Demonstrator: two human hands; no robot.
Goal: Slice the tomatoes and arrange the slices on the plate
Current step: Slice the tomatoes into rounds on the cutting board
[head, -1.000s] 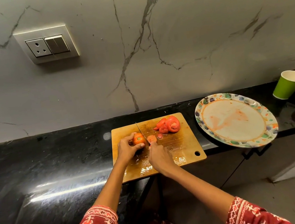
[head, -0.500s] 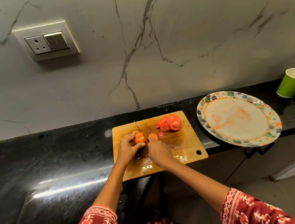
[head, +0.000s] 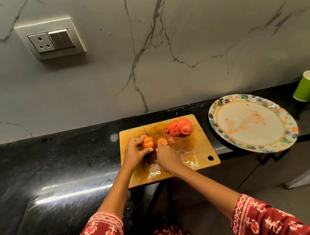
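A home kitchen: black stone counter (head: 59, 168), marble backsplash (head: 181, 55), wall socket (head: 50, 39), wooden cutting board (head: 193, 147).

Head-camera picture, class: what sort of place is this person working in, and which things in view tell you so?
Most likely a home kitchen. A black stone counter runs under a marble-look wall with a socket and switch plate, and a wooden cutting board with sliced tomatoes lies beside a plate.

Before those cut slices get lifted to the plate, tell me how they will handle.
The slices will probably be slippery: juice glistens on the cutting board. They look thin, so likely floppy and easy to tear. They lean on each other in a pile, so lifting one may shift the others.
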